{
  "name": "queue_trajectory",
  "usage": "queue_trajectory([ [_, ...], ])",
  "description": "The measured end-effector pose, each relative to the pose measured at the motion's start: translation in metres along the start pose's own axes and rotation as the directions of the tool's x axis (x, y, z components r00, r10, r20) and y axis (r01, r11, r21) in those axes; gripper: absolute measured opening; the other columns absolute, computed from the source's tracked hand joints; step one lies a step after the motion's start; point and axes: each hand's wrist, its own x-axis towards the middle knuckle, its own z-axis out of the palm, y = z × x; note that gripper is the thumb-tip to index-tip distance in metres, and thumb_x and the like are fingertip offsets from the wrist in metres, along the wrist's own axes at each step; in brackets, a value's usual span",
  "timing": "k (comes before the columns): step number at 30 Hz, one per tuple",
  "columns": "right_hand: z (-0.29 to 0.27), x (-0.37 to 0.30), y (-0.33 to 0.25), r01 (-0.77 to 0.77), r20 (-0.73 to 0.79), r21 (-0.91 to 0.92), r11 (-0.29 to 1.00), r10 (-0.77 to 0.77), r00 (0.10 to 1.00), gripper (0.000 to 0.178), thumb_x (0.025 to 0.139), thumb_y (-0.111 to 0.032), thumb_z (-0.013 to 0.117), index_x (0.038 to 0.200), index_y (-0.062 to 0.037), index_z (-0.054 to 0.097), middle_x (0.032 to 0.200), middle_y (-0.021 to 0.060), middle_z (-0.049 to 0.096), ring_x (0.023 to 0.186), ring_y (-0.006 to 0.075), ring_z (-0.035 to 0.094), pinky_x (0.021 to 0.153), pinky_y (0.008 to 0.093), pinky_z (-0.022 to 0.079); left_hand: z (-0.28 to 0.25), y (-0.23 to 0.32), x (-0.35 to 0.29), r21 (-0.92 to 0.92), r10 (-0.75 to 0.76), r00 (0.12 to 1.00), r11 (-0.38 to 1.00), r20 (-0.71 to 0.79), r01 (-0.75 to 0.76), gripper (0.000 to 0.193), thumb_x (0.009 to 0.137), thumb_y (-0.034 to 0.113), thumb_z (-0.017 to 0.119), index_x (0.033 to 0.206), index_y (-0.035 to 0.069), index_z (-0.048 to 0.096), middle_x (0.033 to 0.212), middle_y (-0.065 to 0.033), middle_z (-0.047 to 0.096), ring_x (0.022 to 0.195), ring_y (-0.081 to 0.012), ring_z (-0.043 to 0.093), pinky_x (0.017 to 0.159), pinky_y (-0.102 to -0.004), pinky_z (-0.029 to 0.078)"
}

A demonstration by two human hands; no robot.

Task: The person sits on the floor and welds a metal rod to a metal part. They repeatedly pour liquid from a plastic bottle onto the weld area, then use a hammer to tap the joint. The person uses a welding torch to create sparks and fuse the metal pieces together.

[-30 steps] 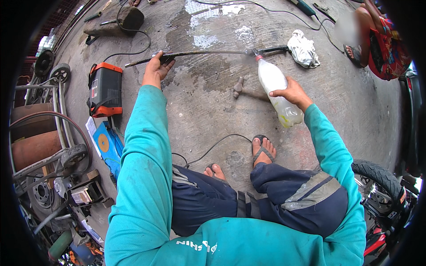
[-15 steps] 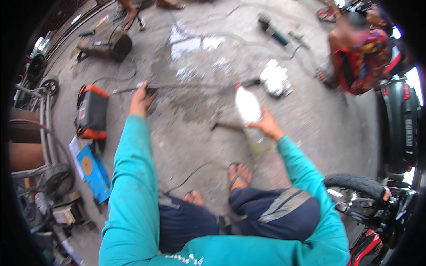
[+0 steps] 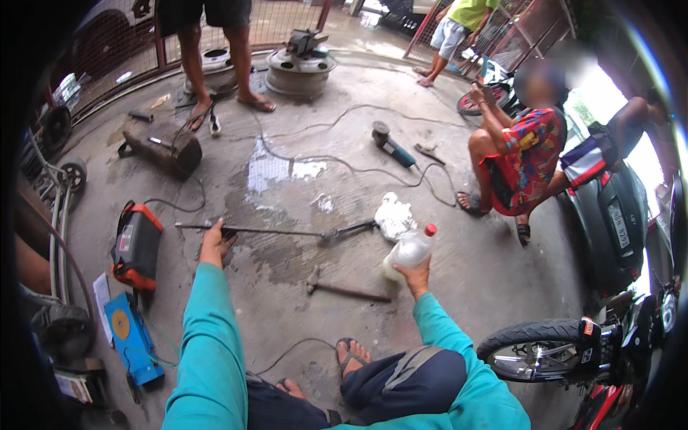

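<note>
My left hand [image 3: 216, 242] is closed around a long, thin, dark metal rod [image 3: 279, 230] near its left end. The rod lies crosswise ahead of me, and its thicker right end reaches a crumpled white cloth-like bundle [image 3: 394, 217]. In my right hand [image 3: 414, 275] is a clear plastic bottle [image 3: 411, 251] with a red cap and some pale liquid inside. The bottle leans with its cap up and to the right, apart from the rod. A hammer [image 3: 351, 290] with a wooden handle lies on the concrete between my hands and my feet.
On the left stand a black-and-orange machine [image 3: 137, 246] and a blue box [image 3: 132, 337]. An angle grinder [image 3: 390, 145] with its cord lies ahead, beyond a wet patch [image 3: 269, 168]. A person [image 3: 527, 147] squats at right; a motorcycle wheel [image 3: 534, 350] is near my right arm.
The bottle has swung away from the rod: its cap pointed up-left near the rod, and now points up-right. My left hand keeps hold of the rod. The view has tilted up.
</note>
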Motion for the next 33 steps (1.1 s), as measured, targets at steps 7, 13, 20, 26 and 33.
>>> queue_trajectory([
  [7, -0.06, -0.001, 0.099, -0.069, 0.044, 0.092, 0.993, 0.065, 0.997, 0.104, 0.07, -0.004, 0.093, 0.153, -0.0038, 0.029, 0.148, 0.0167, 0.051, 0.133, 0.0291, 0.053, 0.112, 0.0417, 0.047, 0.034, -0.012, -0.025, 0.105, 0.01, 0.999, 0.994, -0.045, -0.005, 0.042, 0.104, 0.031, 0.063, 0.132, 0.0, 0.059, 0.133, -0.0181, 0.064, 0.118, -0.0333, 0.064, 0.102, -0.0574, 0.054],
  [13, -0.032, -0.055, 0.059, -0.486, 0.018, -0.205, 0.85, 0.5, 0.866, 0.092, 0.077, -0.025, 0.092, 0.148, -0.0006, 0.039, 0.134, 0.0191, 0.06, 0.113, 0.0299, 0.063, 0.087, 0.0428, 0.056, 0.06, 0.028, -0.02, 0.384, 0.344, 0.936, 0.857, 0.072, -0.345, 0.044, 0.096, 0.032, 0.075, 0.114, -0.008, 0.069, 0.105, -0.0154, 0.073, 0.088, -0.028, 0.071, 0.086, -0.0404, 0.057],
  [20, 0.035, -0.12, 0.012, 0.53, 0.628, -0.494, 0.689, -0.138, 0.766, 0.058, 0.085, -0.023, 0.078, 0.138, -0.0077, 0.056, 0.131, 0.0181, 0.059, 0.124, 0.0391, 0.054, 0.104, 0.0501, 0.044, 0.154, 0.05, -0.073, 0.705, 0.669, 0.625, 0.209, 0.402, -0.677, 0.037, 0.093, 0.033, 0.076, 0.091, -0.004, 0.076, 0.088, -0.0085, 0.074, 0.081, -0.0178, 0.064, 0.079, -0.0339, 0.05],
  [26, 0.075, -0.099, 0.002, 0.611, 0.786, -0.549, 0.57, 0.103, 0.61, 0.06, 0.082, -0.02, 0.076, 0.138, -0.0067, 0.057, 0.13, 0.0176, 0.061, 0.121, 0.0359, 0.059, 0.101, 0.0481, 0.047, 0.176, 0.074, -0.098, 0.155, 0.365, 0.737, 0.832, 0.569, -0.532, 0.033, 0.105, 0.032, 0.057, 0.084, 0.007, 0.061, 0.087, -0.0114, 0.068, 0.092, -0.0279, 0.066, 0.103, -0.0463, 0.05],
  [33, 0.088, -0.092, -0.021, -0.021, 0.709, -0.487, 0.873, 0.409, 0.574, 0.039, 0.077, -0.02, 0.074, 0.108, 0.0021, 0.068, 0.097, 0.0223, 0.072, 0.088, 0.0317, 0.071, 0.077, 0.0444, 0.054, 0.12, 0.075, -0.138, 0.017, 0.108, 0.593, 0.979, 0.798, -0.201, 0.045, 0.11, 0.036, 0.046, 0.072, 0.012, 0.043, 0.072, -0.0041, 0.044, 0.081, -0.0235, 0.052, 0.108, -0.051, 0.041],
])
